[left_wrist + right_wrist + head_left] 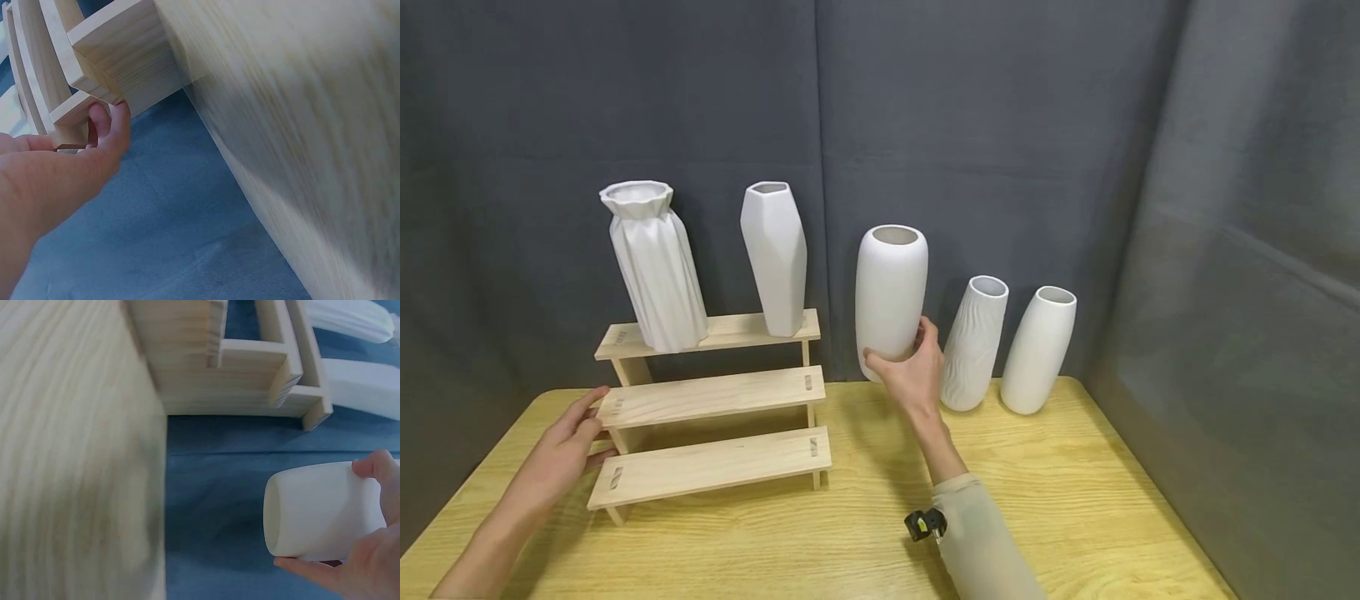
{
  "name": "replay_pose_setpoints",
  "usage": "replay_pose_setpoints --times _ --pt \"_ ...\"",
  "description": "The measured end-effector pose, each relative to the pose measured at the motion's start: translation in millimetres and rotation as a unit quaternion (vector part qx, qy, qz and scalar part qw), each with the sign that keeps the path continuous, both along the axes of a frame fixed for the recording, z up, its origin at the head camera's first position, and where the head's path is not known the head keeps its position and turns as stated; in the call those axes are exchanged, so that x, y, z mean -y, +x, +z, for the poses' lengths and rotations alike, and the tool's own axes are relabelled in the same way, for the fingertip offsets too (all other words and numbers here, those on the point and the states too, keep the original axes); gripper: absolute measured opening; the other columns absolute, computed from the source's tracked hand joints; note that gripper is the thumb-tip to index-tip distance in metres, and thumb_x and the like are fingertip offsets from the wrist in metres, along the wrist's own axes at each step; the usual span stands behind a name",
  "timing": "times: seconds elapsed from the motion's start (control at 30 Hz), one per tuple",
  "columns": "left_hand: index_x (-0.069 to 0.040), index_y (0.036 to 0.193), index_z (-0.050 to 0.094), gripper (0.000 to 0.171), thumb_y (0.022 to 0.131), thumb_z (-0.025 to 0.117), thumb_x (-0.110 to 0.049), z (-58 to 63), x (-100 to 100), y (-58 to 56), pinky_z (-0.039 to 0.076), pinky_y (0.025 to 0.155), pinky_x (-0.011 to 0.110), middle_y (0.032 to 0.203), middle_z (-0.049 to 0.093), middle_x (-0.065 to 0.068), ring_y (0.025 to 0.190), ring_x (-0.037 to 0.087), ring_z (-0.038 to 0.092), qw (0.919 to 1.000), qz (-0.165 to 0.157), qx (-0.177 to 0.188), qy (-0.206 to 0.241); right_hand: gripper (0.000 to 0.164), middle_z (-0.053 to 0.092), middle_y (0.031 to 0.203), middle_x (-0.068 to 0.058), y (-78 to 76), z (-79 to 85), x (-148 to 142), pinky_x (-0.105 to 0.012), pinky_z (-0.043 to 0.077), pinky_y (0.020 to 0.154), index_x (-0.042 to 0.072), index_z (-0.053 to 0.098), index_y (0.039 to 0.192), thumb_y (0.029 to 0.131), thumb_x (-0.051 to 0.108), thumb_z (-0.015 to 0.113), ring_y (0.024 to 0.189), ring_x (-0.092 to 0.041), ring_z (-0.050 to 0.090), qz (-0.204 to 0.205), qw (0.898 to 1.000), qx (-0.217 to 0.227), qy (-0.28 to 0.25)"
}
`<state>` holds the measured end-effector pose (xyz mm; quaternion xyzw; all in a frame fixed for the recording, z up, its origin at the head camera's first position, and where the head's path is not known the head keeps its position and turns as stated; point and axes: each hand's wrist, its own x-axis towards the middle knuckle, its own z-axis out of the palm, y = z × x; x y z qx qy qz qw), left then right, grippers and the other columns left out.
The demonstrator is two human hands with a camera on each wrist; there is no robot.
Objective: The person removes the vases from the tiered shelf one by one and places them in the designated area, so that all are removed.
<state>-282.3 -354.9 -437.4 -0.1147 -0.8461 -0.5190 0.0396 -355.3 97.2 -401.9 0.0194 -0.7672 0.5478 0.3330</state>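
Note:
My right hand (pixel 916 379) grips a smooth, rounded white vase (pixel 889 296) low on its body, thumb on one side and fingers round the other. In the right wrist view the base of this vase (pixel 312 509) shows clear of the tabletop. The left hand (pixel 553 458) holds the left end of the middle step of a three-step wooden stand (pixel 711 397); in the left wrist view its fingertips (pixel 120 115) are at the stand's end edge. A pleated white vase (pixel 658 271) and a faceted white vase (pixel 777 258) stand on the top step.
To the right of the held vase, a wavy-textured white vase (pixel 973 346) and a smooth tapered white vase (pixel 1039 350) stand near the back edge of the wooden table (pixel 1037 500). Grey curtains (pixel 1000 125) hang behind and at both sides.

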Motion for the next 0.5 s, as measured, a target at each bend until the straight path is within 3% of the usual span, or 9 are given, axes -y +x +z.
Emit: replay_pose_setpoints --times 0.1,0.27,0.33,0.5 --pt "0.004 0.161 -0.001 0.059 0.114 0.021 -0.025 2.2 -1 -0.3 0.056 0.086 0.021 0.152 0.022 0.042 0.122 0.034 0.048 1.0 0.0 0.003 -0.004 0.09 0.06 0.125 -0.018 -4.5 -6.8 -4 -0.046 0.053 0.093 0.003 0.045 0.141 0.067 0.021 0.093 0.112 -0.03 0.06 -0.002 1.0 0.008 -0.006" --pt "0.005 0.16 0.002 0.057 0.113 0.021 -0.02 1.0 -1 0.5 0.056 0.084 0.02 0.148 0.028 0.04 0.112 0.012 0.053 1.0 0.006 -0.005 -0.005 0.088 0.059 0.125 -0.017 -9.5 -21.9 -8 -0.044 0.052 0.093 0.003 0.045 0.14 0.069 0.024 0.093 0.112 -0.029 0.059 -0.013 1.0 0.027 -0.003" --pt "0.006 0.16 0.004 0.056 0.113 0.022 -0.019 0.0 -1 1.1 0.056 0.084 0.021 0.145 0.03 0.039 0.105 -0.003 0.049 0.9999 0.008 -0.011 -0.005 0.088 0.058 0.125 -0.017 -11.1 -28.4 -9 -0.045 0.052 0.093 0.003 0.045 0.14 0.069 0.025 0.093 0.112 -0.029 0.058 -0.015 0.999 0.033 0.0" --pt "0.004 0.161 0.005 0.058 0.113 0.024 -0.023 1.7 0 1.7 0.058 0.085 0.024 0.146 0.031 0.039 0.104 -0.008 0.048 0.9997 0.011 -0.016 -0.013 0.087 0.058 0.125 -0.016 -16.4 -42.4 -13 -0.044 0.053 0.093 0.004 0.045 0.139 0.069 0.024 0.094 0.112 -0.029 0.059 -0.015 0.999 0.047 0.001"
